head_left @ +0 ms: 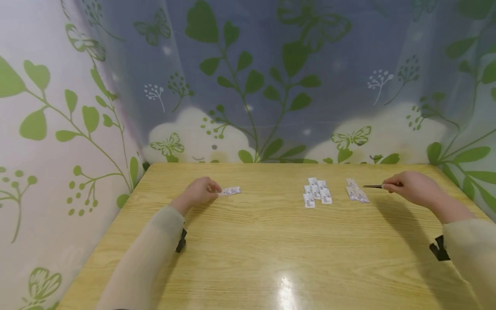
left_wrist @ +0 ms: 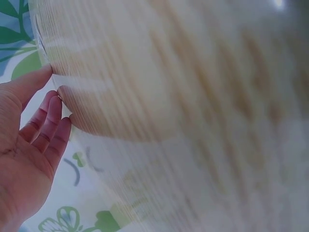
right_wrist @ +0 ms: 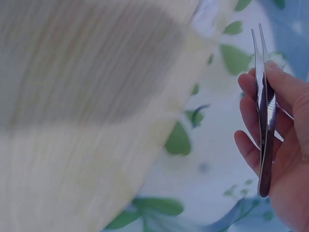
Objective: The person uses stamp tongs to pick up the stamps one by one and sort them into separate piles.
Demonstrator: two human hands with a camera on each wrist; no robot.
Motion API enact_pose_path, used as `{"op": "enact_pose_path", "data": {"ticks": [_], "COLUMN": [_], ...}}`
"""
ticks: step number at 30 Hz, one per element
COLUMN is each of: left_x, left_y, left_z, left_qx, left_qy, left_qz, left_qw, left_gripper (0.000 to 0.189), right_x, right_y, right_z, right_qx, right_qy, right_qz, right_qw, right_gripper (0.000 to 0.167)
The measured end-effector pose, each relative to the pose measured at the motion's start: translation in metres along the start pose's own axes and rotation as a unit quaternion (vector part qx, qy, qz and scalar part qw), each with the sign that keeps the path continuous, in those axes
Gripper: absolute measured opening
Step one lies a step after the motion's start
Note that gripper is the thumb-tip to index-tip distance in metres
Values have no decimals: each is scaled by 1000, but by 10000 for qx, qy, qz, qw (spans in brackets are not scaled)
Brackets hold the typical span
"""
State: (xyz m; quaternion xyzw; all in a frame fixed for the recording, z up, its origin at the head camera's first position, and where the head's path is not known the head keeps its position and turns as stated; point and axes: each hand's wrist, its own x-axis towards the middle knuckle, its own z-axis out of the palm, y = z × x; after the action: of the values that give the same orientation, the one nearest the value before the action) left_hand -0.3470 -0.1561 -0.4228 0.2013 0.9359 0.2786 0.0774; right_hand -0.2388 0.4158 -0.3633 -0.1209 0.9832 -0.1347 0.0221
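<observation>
My left hand (head_left: 199, 190) is low over the left part of the table, its fingertips at the left end of a small printed packet (head_left: 231, 190). Its fingers look relaxed, thumb apart from the others, in the left wrist view, where the packet is hardly visible. Between thumb and fingers my right hand (head_left: 412, 187) holds metal tweezers (right_wrist: 263, 111), their slim tips slightly apart and pointing left in the head view. Nothing shows between the tips. Just left of them lies a small group of clear packets (head_left: 357, 193), partly overlapping.
Several white printed packets (head_left: 315, 189) lie bunched right of centre on the wooden table (head_left: 248, 249). A patterned curtain (head_left: 255, 86) hangs along the table's back edge and left side. Black wrist straps (head_left: 439, 249) show at both sleeves.
</observation>
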Motion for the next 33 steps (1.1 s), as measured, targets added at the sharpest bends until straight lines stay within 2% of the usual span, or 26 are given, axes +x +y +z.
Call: {"op": "enact_pose_path", "data": {"ticks": [4, 10, 17, 23, 33], "left_x": [-1, -2, -1, -1, 0], "left_y": [-2, -4, -6, -5, 0], "left_z": [1, 2, 2, 1, -1], "left_qx": [-35, -102, -123, -111, -101], "left_qy": [-39, -21, 9, -37, -66], "left_qz": [-34, -122, -137, -166, -138], "left_qw": [10000, 9999, 9998, 9998, 9998], "left_gripper": [16, 17, 17, 18, 19], "right_x": [12, 32, 58, 82, 124], "right_y": [-28, -70, -114, -145, -197], "right_z": [0, 6, 18, 35, 63], "right_qx": [97, 226, 583, 659, 927], "right_qy": [74, 260, 153, 59, -87], "right_qz": [-62, -438, -824, -1169, -1222], "right_qw": [9999, 9984, 9948, 9909, 9881], "right_gripper": [36, 33, 34, 32, 30]}}
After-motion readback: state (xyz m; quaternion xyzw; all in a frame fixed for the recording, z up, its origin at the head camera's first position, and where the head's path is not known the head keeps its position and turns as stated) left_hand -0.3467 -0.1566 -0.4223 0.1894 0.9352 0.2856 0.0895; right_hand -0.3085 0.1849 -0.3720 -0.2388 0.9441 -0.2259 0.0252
